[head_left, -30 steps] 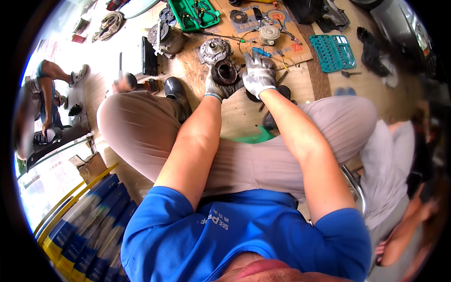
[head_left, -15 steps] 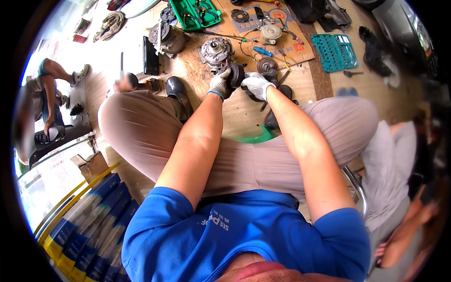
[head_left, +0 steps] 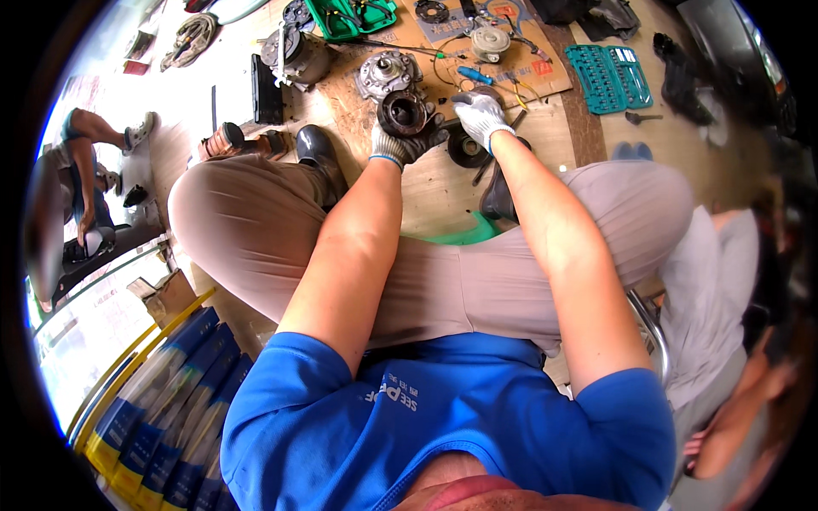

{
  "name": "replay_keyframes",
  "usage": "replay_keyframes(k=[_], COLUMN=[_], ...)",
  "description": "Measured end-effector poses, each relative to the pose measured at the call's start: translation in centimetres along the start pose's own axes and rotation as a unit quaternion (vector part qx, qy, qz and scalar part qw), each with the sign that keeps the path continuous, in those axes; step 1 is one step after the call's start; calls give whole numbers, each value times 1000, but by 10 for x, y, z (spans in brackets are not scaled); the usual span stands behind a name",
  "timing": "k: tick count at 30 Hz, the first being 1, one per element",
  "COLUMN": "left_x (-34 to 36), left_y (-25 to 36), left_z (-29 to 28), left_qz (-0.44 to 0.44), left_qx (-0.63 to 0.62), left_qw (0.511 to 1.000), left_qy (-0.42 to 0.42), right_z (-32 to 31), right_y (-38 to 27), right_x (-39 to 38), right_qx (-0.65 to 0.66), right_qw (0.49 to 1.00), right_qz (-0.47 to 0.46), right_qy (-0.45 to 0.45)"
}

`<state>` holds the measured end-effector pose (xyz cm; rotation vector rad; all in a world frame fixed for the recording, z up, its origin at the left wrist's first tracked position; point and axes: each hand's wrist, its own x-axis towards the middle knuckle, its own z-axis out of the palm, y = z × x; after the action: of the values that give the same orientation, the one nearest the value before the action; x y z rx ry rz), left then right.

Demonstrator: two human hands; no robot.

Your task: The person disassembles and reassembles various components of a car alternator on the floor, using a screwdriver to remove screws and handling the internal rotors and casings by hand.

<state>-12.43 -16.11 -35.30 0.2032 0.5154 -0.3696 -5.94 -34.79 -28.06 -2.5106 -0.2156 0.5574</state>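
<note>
My left hand (head_left: 397, 146), in a whitish knitted glove with dark fingers, is closed around a dark, hollow round metal part (head_left: 402, 113) with its opening turned up. Just behind that part sits a silver metal housing (head_left: 388, 75) with a central shaft. My right hand (head_left: 482, 117), also gloved, reaches over a flat round metal disc (head_left: 489, 92) and partly hides it; its fingers look stretched out. Below the right hand lies a black pulley-like wheel (head_left: 467, 152) on the floor.
Beyond my hands, cardboard (head_left: 545, 77) carries a blue-handled tool (head_left: 475, 75), wires and a round coil part (head_left: 490, 43). A green case (head_left: 351, 19) and a teal socket set (head_left: 608, 78) lie farther off. A cylindrical machine part (head_left: 300, 60) stands left. People sit at both sides.
My left hand has turned the hollow part so its opening faces up. My right hand has moved away from it to the disc, uncovering the black wheel.
</note>
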Motion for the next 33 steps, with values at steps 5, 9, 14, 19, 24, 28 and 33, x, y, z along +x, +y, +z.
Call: replay_keyframes(k=[5, 9, 14, 19, 24, 28, 33], left_x=[-2, 9, 15, 18, 26, 25, 13], left_y=[-1, -3, -5, -4, -5, -7, -5], left_z=[4, -3, -14, -17, -21, -27, -19], left_qz=[10, -3, 90, -13, 73, 131, -1], left_qx=[-16, -90, 139, -85, 193, 407, -46], left_qw=[1000, 993, 977, 983, 968, 897, 996], left_qy=[-21, -77, -136, -163, -139, -112, -77], right_z=[1, 13, 13, 9, 19, 18, 13], right_y=[-17, -38, -43, -40, -37, -30, -20], right_x=[-7, -27, -31, -24, -17, -6, -10], right_qx=[-72, -209, -230, -156, -240, -177, -141], right_qw=[997, 977, 965, 977, 961, 979, 988], right_qz=[-12, -40, -107, -108, -141, -101, -59], right_qy=[0, -7, -68, 98, -2, -10, -6])
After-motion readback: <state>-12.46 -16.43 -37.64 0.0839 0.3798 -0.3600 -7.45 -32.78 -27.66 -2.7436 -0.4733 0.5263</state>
